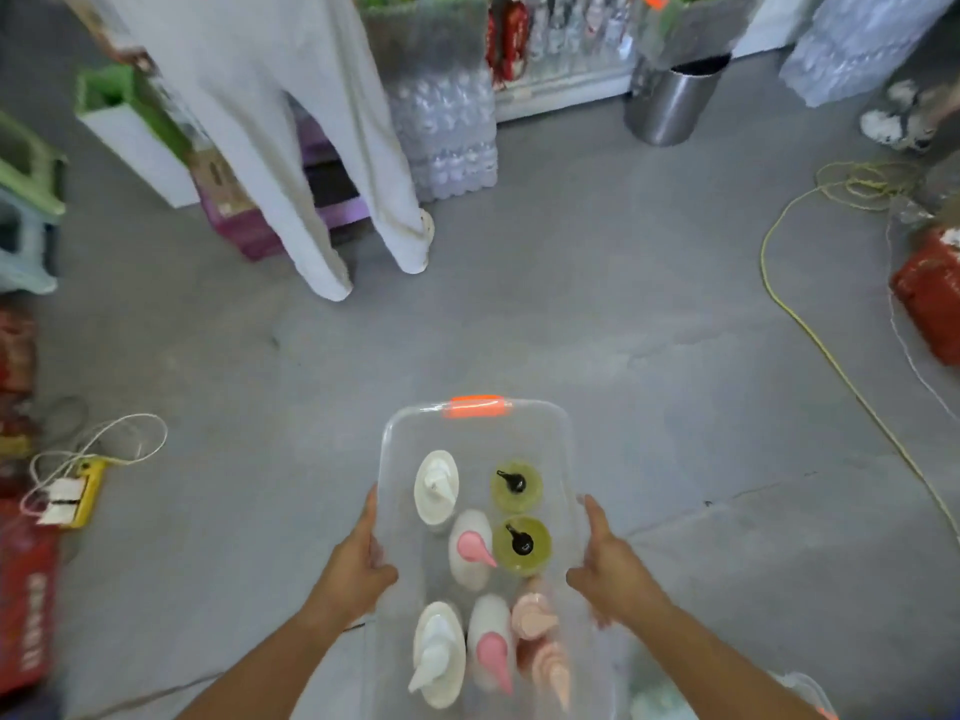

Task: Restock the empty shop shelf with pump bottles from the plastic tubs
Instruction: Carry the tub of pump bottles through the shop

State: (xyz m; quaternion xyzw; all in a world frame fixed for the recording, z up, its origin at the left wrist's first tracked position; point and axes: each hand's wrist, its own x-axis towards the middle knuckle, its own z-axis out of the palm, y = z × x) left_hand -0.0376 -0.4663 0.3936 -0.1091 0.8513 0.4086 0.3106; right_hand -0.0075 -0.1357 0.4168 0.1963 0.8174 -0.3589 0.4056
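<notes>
Clear plastic tub (563, 439), with an orange latch (475, 406) on its far rim, is holding eight upright pump bottles (470, 548): two white (436, 485), two white with pink pumps, two green (521, 545) with black pumps, and two peach (535, 615), the nearest ones blurring. The left hand (358, 558) and right hand (608, 558) are gripping the tub's long sides, thumbs lying along the rim and fingers apparently curling beneath it, so the bottles are standing between the hands. Below is lying a grey concrete floor (571, 314). Beyond, a person in white trousers (291, 163) is standing beside shrink-wrapped water packs (444, 132); a steel bin (675, 101) is standing farther right, and a yellow cable (831, 361) is trailing along the right.
</notes>
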